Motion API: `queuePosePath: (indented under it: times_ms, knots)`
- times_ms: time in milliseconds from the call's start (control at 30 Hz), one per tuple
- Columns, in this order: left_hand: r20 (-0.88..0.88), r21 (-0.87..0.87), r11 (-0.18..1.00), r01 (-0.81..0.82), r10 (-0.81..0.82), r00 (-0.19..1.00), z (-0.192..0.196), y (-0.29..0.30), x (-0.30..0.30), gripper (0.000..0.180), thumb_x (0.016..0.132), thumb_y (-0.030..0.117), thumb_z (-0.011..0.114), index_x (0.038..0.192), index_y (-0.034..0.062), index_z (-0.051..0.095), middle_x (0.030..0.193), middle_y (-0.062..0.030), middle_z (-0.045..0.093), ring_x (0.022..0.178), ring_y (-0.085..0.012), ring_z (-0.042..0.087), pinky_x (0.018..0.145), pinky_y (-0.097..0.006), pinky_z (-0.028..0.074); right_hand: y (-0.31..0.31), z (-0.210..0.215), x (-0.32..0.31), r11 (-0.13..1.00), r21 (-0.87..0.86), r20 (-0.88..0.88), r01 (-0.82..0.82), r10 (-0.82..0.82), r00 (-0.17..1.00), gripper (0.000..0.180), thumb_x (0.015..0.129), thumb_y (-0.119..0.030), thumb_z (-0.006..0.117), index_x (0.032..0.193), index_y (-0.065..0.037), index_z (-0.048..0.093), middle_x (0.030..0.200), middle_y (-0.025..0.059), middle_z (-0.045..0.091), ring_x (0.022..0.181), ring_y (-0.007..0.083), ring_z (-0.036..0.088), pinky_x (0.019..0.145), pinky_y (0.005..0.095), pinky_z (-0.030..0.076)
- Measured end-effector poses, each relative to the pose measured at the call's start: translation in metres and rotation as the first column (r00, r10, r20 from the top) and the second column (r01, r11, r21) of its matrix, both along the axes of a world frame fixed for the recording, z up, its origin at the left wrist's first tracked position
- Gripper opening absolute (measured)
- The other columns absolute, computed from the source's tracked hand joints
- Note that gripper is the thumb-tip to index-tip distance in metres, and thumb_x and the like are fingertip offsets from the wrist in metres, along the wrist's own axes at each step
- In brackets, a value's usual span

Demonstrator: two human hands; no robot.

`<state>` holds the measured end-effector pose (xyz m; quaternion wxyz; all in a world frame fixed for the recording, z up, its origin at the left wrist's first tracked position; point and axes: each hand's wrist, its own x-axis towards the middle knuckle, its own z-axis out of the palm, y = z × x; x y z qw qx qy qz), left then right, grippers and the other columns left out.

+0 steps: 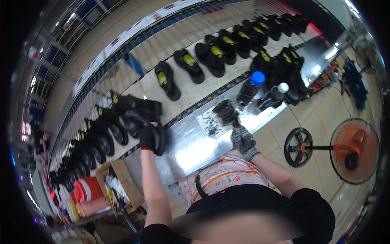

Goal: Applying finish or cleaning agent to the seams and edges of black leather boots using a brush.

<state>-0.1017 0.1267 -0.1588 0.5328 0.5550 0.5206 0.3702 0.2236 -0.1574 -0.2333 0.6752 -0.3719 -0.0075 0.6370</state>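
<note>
Both clenched: left grip [147, 140] pinching black shoe [161, 141], right grip [243, 142] around dark brush-like tool [225, 112].

gloved hands [147, 139] well apart

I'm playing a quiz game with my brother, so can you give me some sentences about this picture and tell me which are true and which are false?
1. The left hand holds a black shoe. True.
2. The blue-capped bottle is beside the white-capped bottle. True.
3. The right hand holds the blue-capped bottle. False: it holds what looks like a dark brush.
4. The fan is on the person's left. False: the fan is on the right.
5. The red jug is beside the cardboard box. True.
</note>
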Motion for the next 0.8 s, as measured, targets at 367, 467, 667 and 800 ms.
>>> queuePosePath:
  times_ms: [367, 467, 667, 800]
  knots:
    - [-0.486, 0.167, 0.967, -0.193, 0.251, 0.837, 0.008, -0.198, 0.034, 0.062, 0.069, 0.007, 0.064, 0.128, 0.0039, 0.044, 0.112, -0.0171, 0.056, 0.102, -0.0316, 0.055, 0.084, -0.042, 0.045, -0.042, 0.073, -0.014, 0.864, -0.458, 0.843, -0.211, 0.497, 0.205, 0.025, 0.095, -0.025, 0.046, 0.110, -0.006, 0.052, 0.074, 0.0007, 0.057, 0.052, 0.0092, 0.053, 0.046, 0.0220, 0.043]
    - [0.474, -0.247, 0.967, -0.065, 0.179, 0.862, 0.017, -0.153, 0.001, 0.058, 0.080, 0.012, 0.059, 0.134, 0.0045, 0.039, 0.119, -0.0200, 0.055, 0.109, -0.0288, 0.055, 0.086, -0.039, 0.047, -0.038, 0.081, -0.020, 0.947, -0.320, 0.806, 0.008, 0.267, 0.528, 0.042, 0.090, -0.013, 0.051, 0.130, -0.010, 0.039, 0.085, -0.0001, 0.053, 0.052, 0.0060, 0.048, 0.043, 0.0200, 0.040]
    - [0.484, -0.161, 0.980, 0.113, -0.021, 0.875, 0.021, -0.056, 0.024, 0.055, 0.094, 0.047, 0.038, 0.115, -0.0011, 0.054, 0.095, -0.0130, 0.062, 0.087, -0.0203, 0.059, 0.069, -0.029, 0.046, -0.016, 0.093, -0.027, 0.984, -0.174, 0.491, 0.034, 0.057, 0.869, 0.059, 0.092, -0.012, 0.049, 0.144, -0.015, 0.020, 0.092, 0.0075, 0.058, 0.054, 0.0047, 0.048, 0.043, 0.0173, 0.039]
    - [0.404, -0.209, 0.942, 0.264, -0.163, 0.900, 0.010, -0.039, 0.038, 0.075, 0.094, 0.060, 0.024, 0.068, 0.0013, 0.062, 0.060, -0.0069, 0.056, 0.063, -0.0191, 0.053, 0.069, -0.029, 0.043, -0.022, 0.115, -0.040, 0.970, -0.242, 0.762, 0.011, 0.183, 0.621, 0.063, 0.091, -0.011, 0.051, 0.145, -0.014, 0.017, 0.081, 0.0047, 0.059, 0.052, 0.0049, 0.048, 0.041, 0.0187, 0.039]
